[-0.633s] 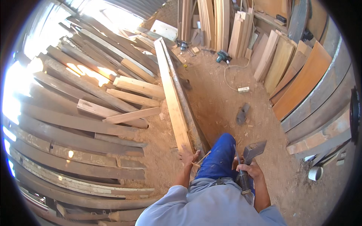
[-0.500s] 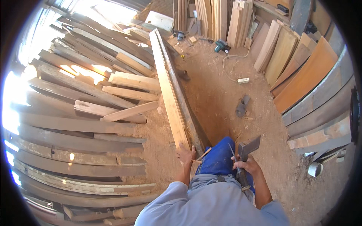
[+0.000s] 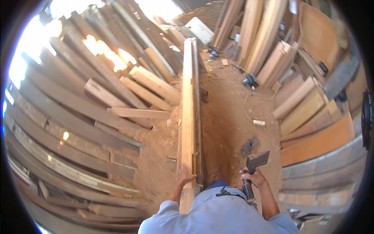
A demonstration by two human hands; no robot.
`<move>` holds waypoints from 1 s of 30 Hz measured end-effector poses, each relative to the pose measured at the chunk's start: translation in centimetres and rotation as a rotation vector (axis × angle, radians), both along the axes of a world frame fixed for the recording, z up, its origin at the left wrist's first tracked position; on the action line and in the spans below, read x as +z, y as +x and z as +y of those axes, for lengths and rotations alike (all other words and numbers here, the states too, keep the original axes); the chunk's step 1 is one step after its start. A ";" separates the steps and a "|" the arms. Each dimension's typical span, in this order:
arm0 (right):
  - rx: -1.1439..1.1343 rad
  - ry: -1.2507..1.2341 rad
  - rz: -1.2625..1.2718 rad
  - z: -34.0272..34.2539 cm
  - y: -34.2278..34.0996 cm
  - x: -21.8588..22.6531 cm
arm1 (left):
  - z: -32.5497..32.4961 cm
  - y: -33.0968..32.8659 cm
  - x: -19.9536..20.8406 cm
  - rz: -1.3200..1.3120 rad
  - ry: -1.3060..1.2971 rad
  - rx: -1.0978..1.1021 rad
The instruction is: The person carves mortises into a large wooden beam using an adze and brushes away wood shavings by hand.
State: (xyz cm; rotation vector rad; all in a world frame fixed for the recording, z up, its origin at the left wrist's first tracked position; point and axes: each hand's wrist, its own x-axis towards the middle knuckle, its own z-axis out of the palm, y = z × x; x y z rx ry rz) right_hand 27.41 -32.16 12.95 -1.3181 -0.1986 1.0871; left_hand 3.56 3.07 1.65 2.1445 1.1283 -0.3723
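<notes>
A long pale board (image 3: 187, 117) stretches away in front of me, alongside a narrow dark-edged beam (image 3: 198, 128) on its right. My left hand (image 3: 185, 177) lies on the near part of the board, thumb out to the right and fingers extended. On the right, my right hand (image 3: 255, 178) is closed around the handle of a hammer-like tool (image 3: 258, 159) with a dark, blocky head. A thin pointed dark piece (image 3: 241, 165) sticks up beside that handle; whether it is a separate tool I cannot tell.
Stacked timber (image 3: 78, 156) fills the left side. Loose planks (image 3: 156, 84) jut toward the board. A green-and-black power tool (image 3: 250, 81) and a white socket block (image 3: 258, 122) lie on the sawdust-covered floor. Leaning boards (image 3: 315, 150) line the right, near a dark footwear-like object (image 3: 249, 146).
My view has turned and leaned forward, so the board now runs nearly straight ahead. My left hand stays on the board; my right hand still holds the hammer-like tool.
</notes>
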 end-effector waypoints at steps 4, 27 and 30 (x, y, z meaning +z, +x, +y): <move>0.182 0.006 0.028 6.2 1.8 -0.4 | 1.2 -4.9 -3.8 -0.296 -0.147 -0.038; 1.101 0.092 -0.693 45.3 4.0 -3.5 | -6.6 1.6 2.9 -0.024 0.614 0.778; 1.240 0.152 -1.097 50.0 5.0 -3.9 | -6.4 3.3 1.6 0.068 0.559 0.895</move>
